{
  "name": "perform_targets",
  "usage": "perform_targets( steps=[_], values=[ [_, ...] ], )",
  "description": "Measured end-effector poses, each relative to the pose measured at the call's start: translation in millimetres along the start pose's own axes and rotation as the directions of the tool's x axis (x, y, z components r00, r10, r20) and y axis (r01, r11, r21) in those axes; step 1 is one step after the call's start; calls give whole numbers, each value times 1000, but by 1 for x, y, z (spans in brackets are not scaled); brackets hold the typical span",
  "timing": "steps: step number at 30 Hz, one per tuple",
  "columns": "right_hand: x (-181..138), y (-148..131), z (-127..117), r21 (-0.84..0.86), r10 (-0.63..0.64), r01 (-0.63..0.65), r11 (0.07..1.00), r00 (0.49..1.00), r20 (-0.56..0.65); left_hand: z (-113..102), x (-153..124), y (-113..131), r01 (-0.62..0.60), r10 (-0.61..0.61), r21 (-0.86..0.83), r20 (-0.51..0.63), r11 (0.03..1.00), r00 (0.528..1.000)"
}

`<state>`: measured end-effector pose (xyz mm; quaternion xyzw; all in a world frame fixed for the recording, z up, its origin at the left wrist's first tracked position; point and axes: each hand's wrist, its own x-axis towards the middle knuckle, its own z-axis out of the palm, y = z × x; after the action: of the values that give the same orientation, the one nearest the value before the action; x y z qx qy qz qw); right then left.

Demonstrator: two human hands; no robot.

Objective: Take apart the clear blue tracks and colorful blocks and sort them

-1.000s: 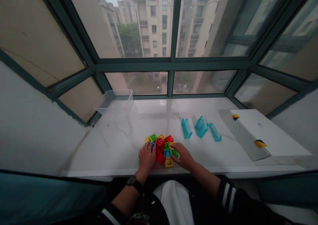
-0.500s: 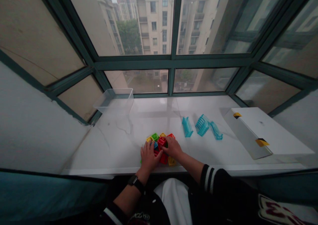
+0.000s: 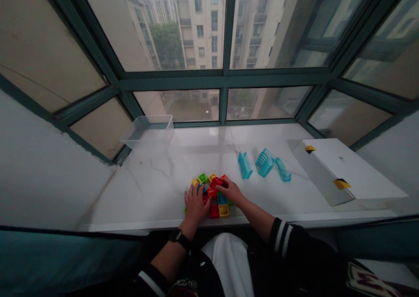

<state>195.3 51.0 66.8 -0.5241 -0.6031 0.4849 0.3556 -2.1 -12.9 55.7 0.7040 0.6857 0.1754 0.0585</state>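
A cluster of colourful plastic building blocks in red, yellow, green and blue lies near the front edge of the white sill. My left hand curves over the cluster's left side, with blocks between its fingers and thumb; the palm hides part of them. In my right hand a red building block is pinched between thumb and fingers, tilted above the cluster. Just below it sits an orange-red block. Yellow and green blocks show beyond my fingertips.
Translucent turquoise plastic pieces lie to the right of the blocks. A clear plastic bin stands at the back left. At the right is a white box with black-and-yellow tabs. Green-framed windows close off the back.
My right hand has shifted slightly right and tilted the red block, uncovering blue, red and yellow blocks below. My left hand stays nearly in place. The whole view has shifted a little.
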Motion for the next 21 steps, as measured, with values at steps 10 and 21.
perform_targets(
  steps=[10,21],
  values=[
    [-8,6,-12,272,-112,109,956,994,-4,-15,10,9,13,-23,-118,-84,993,996],
    [-45,-56,-27,-162,-537,534,830,843,25,-54,21,48,182,7,-910,199,371,980]
  ],
)
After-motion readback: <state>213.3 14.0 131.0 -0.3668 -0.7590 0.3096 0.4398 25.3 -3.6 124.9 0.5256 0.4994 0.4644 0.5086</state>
